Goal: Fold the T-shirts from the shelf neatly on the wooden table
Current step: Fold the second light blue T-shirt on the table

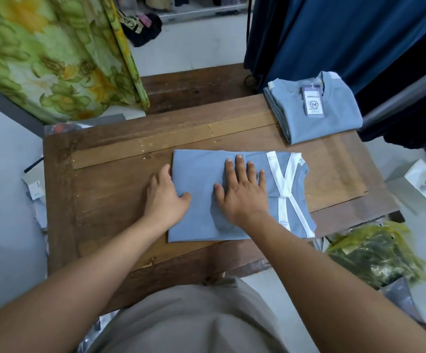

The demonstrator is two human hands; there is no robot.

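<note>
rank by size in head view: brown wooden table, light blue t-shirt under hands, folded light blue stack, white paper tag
1. brown wooden table
2. light blue T-shirt
3. folded light blue stack, farther off
4. white paper tag

Soft, even, dim light; wide-angle bending at edges; slight blur.
</note>
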